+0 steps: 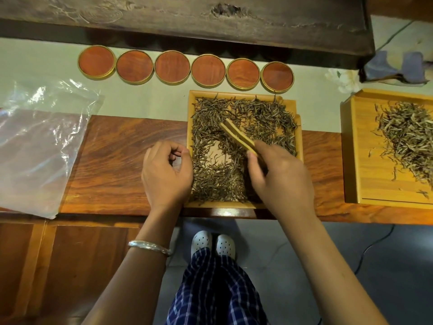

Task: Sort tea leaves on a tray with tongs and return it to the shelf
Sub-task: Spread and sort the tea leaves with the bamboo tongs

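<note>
While our right hand (278,174) pinches the flat bamboo tongs (237,134) over the dark tea leaves (257,116) in the square light-wood tray (236,93) on the table edge, left hand (165,170) curled empty beside it, we judge sorting mid-way, shelf return pending.

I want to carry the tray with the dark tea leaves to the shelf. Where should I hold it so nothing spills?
Probably hold the tray by its raised rim on the left and right sides, one hand each, and keep it level. It is flat and shallow, with loose tea leaves spread nearly to the edges, so tipping it would likely spill them.
</note>
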Available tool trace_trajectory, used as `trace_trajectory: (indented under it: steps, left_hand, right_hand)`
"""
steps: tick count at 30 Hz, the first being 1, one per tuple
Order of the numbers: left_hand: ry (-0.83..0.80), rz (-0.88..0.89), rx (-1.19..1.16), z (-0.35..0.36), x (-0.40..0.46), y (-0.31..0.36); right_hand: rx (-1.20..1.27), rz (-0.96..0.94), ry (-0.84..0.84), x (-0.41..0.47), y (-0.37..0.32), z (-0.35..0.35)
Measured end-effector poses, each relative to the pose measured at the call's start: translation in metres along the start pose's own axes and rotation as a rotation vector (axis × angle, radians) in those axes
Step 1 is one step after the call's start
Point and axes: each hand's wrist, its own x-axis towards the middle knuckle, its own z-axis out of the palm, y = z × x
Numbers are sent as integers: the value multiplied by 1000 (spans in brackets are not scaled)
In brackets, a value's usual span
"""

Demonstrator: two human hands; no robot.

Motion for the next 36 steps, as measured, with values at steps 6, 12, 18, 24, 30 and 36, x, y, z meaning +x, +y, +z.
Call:
trace_trajectory:
  steps: [6, 12, 18, 24, 30, 36]
  left_hand:
    - [-5, -10, -7, -2, -1, 2]
    - [0, -15, -18, -2, -1, 2]
    - [-2, -14, -12, -2, -1, 2]
    - [0, -14, -21, -1, -1, 2]
    - [-5, -28, -20, -1, -1, 2]
    - [-4, -13, -25, -2, -1, 2]
  right_hand:
    - [-14, -4, -62, 19, -19, 13]
    - [-35, 9, -80, 9, -13, 6]
    - [14, -22, -105, 16, -24, 12]
    - [2, -24, -78, -10, -14, 4]
    - [37, -134, -110, -46, -5, -22]
    - [-25, -132, -172, -52, -1, -7]
